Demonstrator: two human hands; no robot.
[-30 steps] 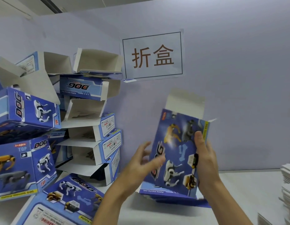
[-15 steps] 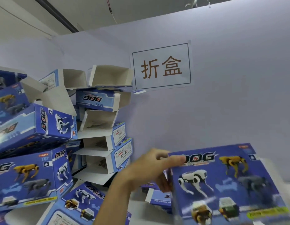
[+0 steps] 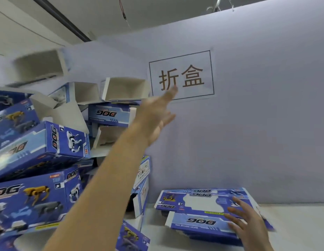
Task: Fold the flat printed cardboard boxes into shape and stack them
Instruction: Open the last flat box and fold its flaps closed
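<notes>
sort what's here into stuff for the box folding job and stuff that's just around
For the job:
- flat printed boxes on the table, under the right hand
- pile of folded boxes at left
- blurred box above the pile
- left hand, open, raised

Just around:
- paper sign on the wall
- table

1. Left hand [image 3: 154, 115]: bare, no glove, ring or watch; motion-blurred at the fingertips.
2. Left forearm [image 3: 103, 182]: bare along its whole visible length, no sleeve (long, slim).
3. Right hand [image 3: 248, 223]: bare, wrist uncovered too.
</notes>
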